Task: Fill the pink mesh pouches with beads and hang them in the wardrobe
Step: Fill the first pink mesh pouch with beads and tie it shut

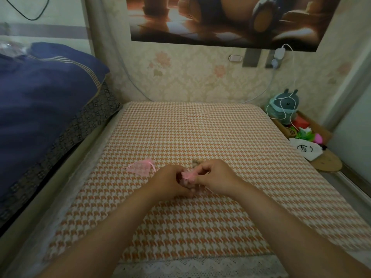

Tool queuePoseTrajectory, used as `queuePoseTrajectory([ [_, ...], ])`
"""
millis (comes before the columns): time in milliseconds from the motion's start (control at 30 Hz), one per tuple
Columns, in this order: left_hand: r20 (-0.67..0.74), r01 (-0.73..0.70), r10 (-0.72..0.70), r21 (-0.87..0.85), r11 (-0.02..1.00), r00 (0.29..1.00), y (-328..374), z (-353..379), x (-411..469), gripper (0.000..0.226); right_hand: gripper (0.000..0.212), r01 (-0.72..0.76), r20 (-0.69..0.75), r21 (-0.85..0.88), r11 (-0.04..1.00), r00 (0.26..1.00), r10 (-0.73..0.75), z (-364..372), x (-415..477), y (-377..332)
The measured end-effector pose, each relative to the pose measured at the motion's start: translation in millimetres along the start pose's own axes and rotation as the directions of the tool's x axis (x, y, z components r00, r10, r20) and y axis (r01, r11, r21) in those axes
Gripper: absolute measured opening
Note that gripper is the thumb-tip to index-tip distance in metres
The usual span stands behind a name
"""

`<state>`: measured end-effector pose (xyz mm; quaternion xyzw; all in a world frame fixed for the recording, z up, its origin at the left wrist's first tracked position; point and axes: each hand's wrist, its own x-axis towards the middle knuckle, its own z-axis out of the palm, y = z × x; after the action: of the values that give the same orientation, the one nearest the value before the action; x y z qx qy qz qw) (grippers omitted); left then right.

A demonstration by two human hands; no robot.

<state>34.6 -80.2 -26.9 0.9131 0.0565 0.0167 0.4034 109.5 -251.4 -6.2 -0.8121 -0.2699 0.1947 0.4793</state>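
- The left hand (170, 181) and the right hand (217, 177) meet above the near middle of the counter (200, 127), which is covered in an orange-and-white houndstooth cloth with a lace edge.
- Between them sits a pink mesh pouch (187, 175), bunched up, with small brownish beads showing in its lower part.
- Left grip: fingers curled, pinching the pouch's left side.
- Right grip: fingertips and thumb pressed together on the pouch's top right.
- A few loose beads (195, 161) lie on the cloth just behind the right hand.
- A second pink mesh pouch (140, 167) lies flat on the cloth, near and to the left of the left hand.
- At the right edge a white bag (303, 150) bears a black drawn mark; it cannot be read as letters.
- A navy quilt (50, 87) lies on the bed at the left.
- A poster (220, 17) hangs on the floral wallpaper, with a white charger (279, 53) plugged in below it.
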Motion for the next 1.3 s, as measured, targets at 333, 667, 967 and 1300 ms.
queuePoseTrajectory([
  [333, 0.028, -0.112, 0.112, 0.004, 0.994, 0.993, 2.6, -0.3, -0.4, 0.036, 0.021, 0.077, 0.022, -0.145, 0.986, 0.997, -0.075, -7.7, -0.2, 0.7],
  [667, 0.034, -0.035, 0.038, -0.095, 0.995, 0.999, 3.5, -6.6, -5.2, 0.036, 0.012, 0.112, 0.043, -0.288, 0.951, 0.994, -0.104, -2.7, -0.7, -4.6],
  [967, -0.116, -0.021, 0.025, 0.036, 0.999, 0.993, 8.6, -4.9, -5.0, 0.025, 0.023, 0.142, 0.014, -0.499, 0.855, 0.988, -0.155, -3.6, -7.4, -16.5],
  [1300, 0.062, -0.150, 0.148, 0.038, 0.988, 0.987, 9.7, -22.0, -14.5, 0.053, 0.010, 0.204, 0.078, -0.534, 0.820, 0.978, -0.193, -1.7, -4.4, -8.8],
])
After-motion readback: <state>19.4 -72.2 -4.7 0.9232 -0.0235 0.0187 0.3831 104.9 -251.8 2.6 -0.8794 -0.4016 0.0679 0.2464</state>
